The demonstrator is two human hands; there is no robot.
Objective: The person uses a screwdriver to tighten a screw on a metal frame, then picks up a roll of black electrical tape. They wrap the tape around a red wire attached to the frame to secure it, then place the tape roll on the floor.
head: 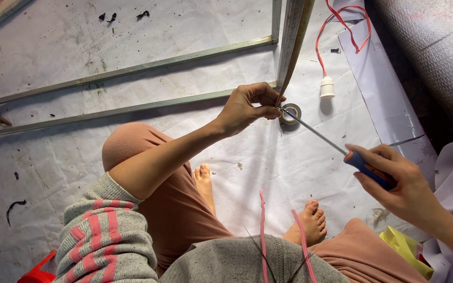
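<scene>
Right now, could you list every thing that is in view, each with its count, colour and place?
screwdriver: 1, blue and orange handle, steel shaft, in the right hand, tip at the frame
metal frame: 1, grey bars, across the sheet, upper half
tape roll: 1, grey-black, on the sheet under the screwdriver tip
lamp socket: 1, white, on a red cable, upper right
floor sheet: 1, white, dirty, under everything
yellow bag: 1, lower right
red plastic item: 1, bottom left corner
left hand: pinching at the frame
right hand: gripping the handle
bare feet: 2, on the sheet
</scene>
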